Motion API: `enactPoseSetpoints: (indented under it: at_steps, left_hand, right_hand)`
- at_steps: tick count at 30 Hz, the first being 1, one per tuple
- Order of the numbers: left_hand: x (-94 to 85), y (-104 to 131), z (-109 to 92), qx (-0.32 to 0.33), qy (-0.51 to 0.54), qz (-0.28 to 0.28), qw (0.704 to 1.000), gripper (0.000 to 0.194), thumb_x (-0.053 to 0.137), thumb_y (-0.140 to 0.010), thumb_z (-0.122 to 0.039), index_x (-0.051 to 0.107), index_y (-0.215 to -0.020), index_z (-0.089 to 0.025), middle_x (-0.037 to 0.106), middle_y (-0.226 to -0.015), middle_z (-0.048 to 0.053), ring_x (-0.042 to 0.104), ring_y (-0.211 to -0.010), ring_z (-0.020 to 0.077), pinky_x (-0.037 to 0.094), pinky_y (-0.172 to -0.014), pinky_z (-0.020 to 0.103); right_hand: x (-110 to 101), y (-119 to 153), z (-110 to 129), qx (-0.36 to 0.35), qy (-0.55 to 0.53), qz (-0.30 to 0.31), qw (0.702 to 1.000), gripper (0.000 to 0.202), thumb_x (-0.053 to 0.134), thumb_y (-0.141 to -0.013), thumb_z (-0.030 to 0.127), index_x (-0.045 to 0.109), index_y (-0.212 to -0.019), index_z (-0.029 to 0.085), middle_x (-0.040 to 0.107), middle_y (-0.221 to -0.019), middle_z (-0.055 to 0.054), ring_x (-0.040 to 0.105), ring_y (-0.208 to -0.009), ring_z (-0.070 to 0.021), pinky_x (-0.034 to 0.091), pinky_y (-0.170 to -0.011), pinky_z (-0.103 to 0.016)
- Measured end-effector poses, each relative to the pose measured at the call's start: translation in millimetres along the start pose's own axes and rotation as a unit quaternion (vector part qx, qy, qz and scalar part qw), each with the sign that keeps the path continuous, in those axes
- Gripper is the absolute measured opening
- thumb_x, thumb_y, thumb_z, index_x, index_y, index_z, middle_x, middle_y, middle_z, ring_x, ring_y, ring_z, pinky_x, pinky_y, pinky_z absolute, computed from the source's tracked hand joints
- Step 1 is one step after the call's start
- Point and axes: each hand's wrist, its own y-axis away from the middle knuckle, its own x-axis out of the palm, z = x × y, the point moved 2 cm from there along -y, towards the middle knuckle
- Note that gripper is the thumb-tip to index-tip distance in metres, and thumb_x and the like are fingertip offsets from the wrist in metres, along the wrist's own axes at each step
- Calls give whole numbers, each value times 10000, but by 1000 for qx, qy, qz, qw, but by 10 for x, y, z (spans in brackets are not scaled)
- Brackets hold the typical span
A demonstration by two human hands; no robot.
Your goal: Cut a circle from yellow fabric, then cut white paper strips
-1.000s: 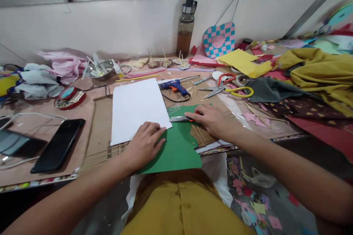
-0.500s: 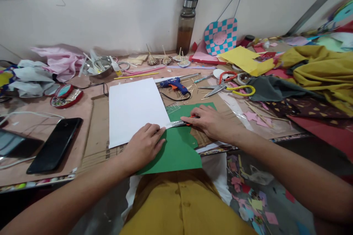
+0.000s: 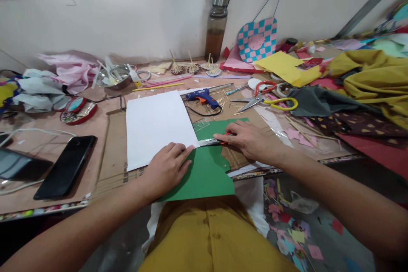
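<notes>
My left hand (image 3: 170, 168) lies with its fingers on the lower right corner of a white sheet of paper (image 3: 157, 127), pressing it down over a green sheet (image 3: 197, 182). In my right hand (image 3: 244, 138) is a utility knife (image 3: 212, 141) with an orange and black handle, held nearly level. Its metal blade points left and meets the corner of the white sheet, close to my left fingertips; whether it is under the paper I cannot tell. The green sheet has an uneven, cut right edge. Beneath both sheets is brown cardboard (image 3: 111, 153).
Behind the sheets lie a blue glue gun (image 3: 202, 97), scattered sticks and scissors (image 3: 255, 102). A bottle (image 3: 216, 25) stands against the wall. A phone (image 3: 65, 168) lies on the left. Cloth (image 3: 376, 72) and coloured paper are heaped on the right. Paper scraps (image 3: 296, 238) litter the floor.
The knife in my right hand has drawn back slightly to the right, away from my left hand. My left hand holds its place on the paper. The view has shifted a little.
</notes>
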Motion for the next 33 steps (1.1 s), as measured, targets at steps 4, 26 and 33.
enactPoseSetpoints:
  at_steps: [4,26,33]
  left_hand:
    - [0,-32,10,-1,25,13,1000,403,461,-1023,-370,600,-1339,-163,662,-1116,126,588,-980,264,524,-864,425]
    - [11,-62,5,-10,17,45,999,460,414,-1032,-423,564,-1383,-167,642,-1177,122,562,-1004,269,493,-896,433]
    - [15,-62,10,-14,15,57,998,475,387,-1039,-444,563,-1396,-185,657,-1156,107,570,-998,262,490,-902,425]
  right_hand:
    - [-29,8,-13,3,18,2,1000,458,487,-984,93,656,-1354,303,634,-1028,-98,485,-885,-215,303,-747,-320]
    - [54,-68,-1,-24,-14,11,1000,506,502,-949,64,635,-1383,286,635,-1045,-108,497,-877,-227,318,-746,-332]
    - [71,-30,-10,-35,-1,12,999,532,508,-941,60,599,-1416,283,635,-1054,-97,498,-848,-210,325,-745,-323]
